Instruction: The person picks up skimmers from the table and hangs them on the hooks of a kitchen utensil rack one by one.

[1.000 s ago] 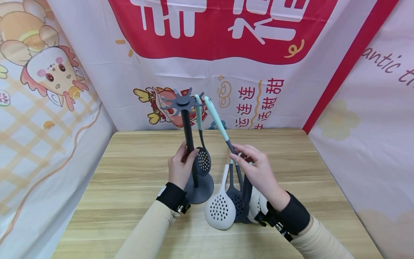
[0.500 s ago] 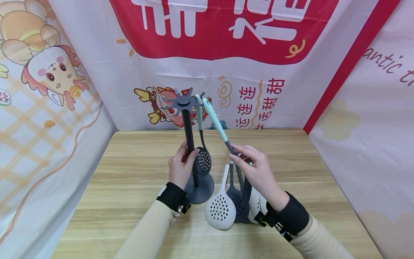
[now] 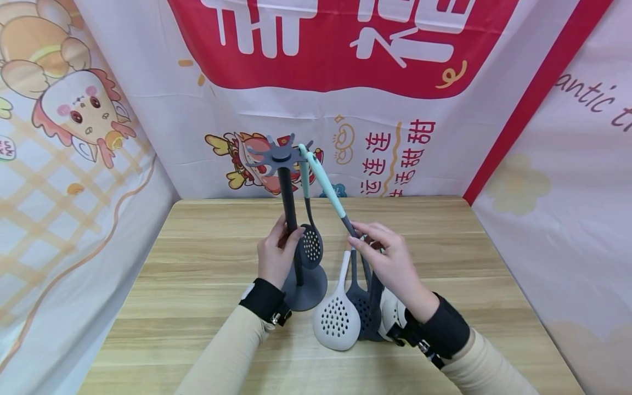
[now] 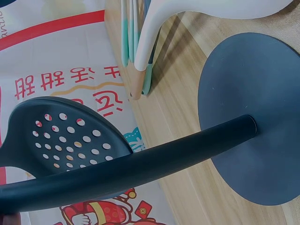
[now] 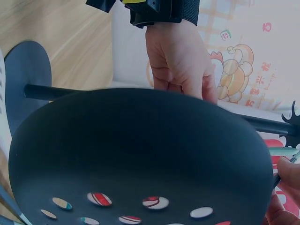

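My left hand [image 3: 276,252] grips the pole of a dark grey utensil stand [image 3: 287,197] with a round base and a ring of hooks on top. From one hook hangs a slotted spoon [image 3: 311,247] with a mint handle. My right hand [image 3: 390,258] pinches the dark neck of a slotted turner [image 3: 327,181], its mint handle slanting up and left. The handle's tip overlaps the stand's hooks and the hanging spoon's handle top in the head view. Up close in the right wrist view, the turner's broad perforated head [image 5: 140,140] hides part of the pole.
Right of the base, a white skimmer [image 3: 337,321], a dark slotted utensil [image 3: 359,302] and another white utensil [image 3: 389,312] lie together on the wooden table [image 3: 197,307]. Mint and tan handle ends [image 4: 137,84] show in the left wrist view. Printed cloth [image 3: 316,104] hangs around the table.
My right hand has shifted slightly left, bringing the turner's handle tip from beside the stand to its hooks. My left hand and the stand stay in place.
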Tool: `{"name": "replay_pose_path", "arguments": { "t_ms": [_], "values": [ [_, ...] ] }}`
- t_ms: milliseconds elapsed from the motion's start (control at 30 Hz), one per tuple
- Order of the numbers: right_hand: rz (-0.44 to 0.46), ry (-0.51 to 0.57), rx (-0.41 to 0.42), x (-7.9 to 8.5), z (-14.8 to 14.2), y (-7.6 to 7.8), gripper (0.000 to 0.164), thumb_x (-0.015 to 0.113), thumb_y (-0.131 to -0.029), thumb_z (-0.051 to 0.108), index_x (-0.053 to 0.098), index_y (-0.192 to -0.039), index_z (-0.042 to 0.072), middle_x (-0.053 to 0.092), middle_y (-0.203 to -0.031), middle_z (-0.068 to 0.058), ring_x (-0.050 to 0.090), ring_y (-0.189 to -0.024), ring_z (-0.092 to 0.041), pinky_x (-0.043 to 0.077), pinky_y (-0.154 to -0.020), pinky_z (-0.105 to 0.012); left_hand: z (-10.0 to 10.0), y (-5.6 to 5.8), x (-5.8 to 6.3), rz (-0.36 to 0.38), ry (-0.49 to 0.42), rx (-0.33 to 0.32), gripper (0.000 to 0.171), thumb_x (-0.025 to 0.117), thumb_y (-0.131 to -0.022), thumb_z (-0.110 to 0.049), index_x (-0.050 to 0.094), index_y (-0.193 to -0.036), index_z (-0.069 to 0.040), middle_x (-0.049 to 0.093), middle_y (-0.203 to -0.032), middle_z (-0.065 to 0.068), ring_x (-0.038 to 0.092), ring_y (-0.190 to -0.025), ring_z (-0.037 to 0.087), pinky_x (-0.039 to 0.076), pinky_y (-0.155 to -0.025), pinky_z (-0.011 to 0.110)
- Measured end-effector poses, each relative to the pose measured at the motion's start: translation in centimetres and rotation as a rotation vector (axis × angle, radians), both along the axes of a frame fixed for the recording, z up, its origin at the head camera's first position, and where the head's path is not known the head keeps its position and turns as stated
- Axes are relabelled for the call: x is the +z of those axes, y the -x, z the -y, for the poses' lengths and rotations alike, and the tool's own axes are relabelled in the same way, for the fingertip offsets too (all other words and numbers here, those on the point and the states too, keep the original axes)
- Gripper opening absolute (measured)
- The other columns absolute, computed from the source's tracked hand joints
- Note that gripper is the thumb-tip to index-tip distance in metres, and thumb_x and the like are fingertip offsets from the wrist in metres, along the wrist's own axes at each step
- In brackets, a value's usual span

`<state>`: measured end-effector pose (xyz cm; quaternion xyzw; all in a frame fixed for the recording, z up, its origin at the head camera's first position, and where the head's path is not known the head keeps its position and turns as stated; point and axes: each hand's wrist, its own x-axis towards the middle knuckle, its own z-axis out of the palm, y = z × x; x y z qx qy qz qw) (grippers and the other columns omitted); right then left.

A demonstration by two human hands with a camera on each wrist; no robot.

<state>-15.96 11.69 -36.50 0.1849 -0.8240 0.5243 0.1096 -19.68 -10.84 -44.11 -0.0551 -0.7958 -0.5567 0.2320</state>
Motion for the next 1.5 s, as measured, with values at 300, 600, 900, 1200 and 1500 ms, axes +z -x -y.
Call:
{"name": "replay_pose_path", "arguments": {
  "t_ms": [300, 600, 900, 1200, 1500],
  "values": [
    [0.001, 0.009, 0.001, -0.2, 0.4, 0.2, 0.028, 0.067, -0.093, 0.007, 0.070, -0.121, 0.004, 0.070, -0.095, -0.010, 0.057, -0.085, -0.009, 0.053, -0.072, -0.023, 0.0, 0.0, 0.0, 0.014, -0.005, -0.004, 0.038, 0.064, -0.097, -0.026, 0.062, -0.131, -0.012, 0.075, -0.107, 0.013, 0.073, -0.097, 0.024, 0.059, -0.087, 0.035],
    [0.006, 0.013, 0.008, -0.5, 0.8, 0.4, 0.028, 0.068, -0.093, 0.009, 0.070, -0.121, 0.004, 0.070, -0.096, -0.010, 0.057, -0.083, -0.010, 0.051, -0.071, -0.023, 0.0, 0.1, 0.1, 0.006, 0.004, 0.002, 0.036, 0.064, -0.097, -0.027, 0.062, -0.130, -0.012, 0.075, -0.104, 0.012, 0.074, -0.093, 0.024, 0.060, -0.084, 0.035],
    [0.031, 0.027, 0.032, -0.8, 1.4, 0.6, 0.029, 0.068, -0.094, 0.010, 0.069, -0.123, 0.005, 0.069, -0.097, -0.010, 0.057, -0.082, -0.013, 0.052, -0.071, -0.024, 0.0, 0.1, 0.0, -0.005, 0.004, -0.002, 0.035, 0.064, -0.096, -0.025, 0.063, -0.129, -0.013, 0.075, -0.103, 0.012, 0.074, -0.093, 0.024, 0.060, -0.084, 0.035],
    [0.094, 0.022, 0.035, -0.7, 2.2, 0.7, 0.029, 0.067, -0.095, 0.013, 0.070, -0.123, 0.009, 0.070, -0.098, -0.008, 0.060, -0.090, -0.018, 0.054, -0.076, -0.027, 0.0, 0.0, 0.0, -0.001, -0.010, -0.004, 0.036, 0.064, -0.096, -0.025, 0.062, -0.130, -0.012, 0.075, -0.105, 0.013, 0.074, -0.096, 0.024, 0.059, -0.085, 0.034],
    [0.088, 0.010, 0.027, -1.1, 3.1, 0.9, 0.028, 0.068, -0.095, 0.014, 0.070, -0.122, 0.007, 0.071, -0.099, -0.010, 0.065, -0.090, -0.021, 0.055, -0.075, -0.029, -0.1, 0.0, 0.1, 0.010, -0.006, 0.002, 0.038, 0.064, -0.096, -0.026, 0.061, -0.132, -0.011, 0.075, -0.106, 0.013, 0.074, -0.096, 0.026, 0.059, -0.085, 0.036]
  ]
}}
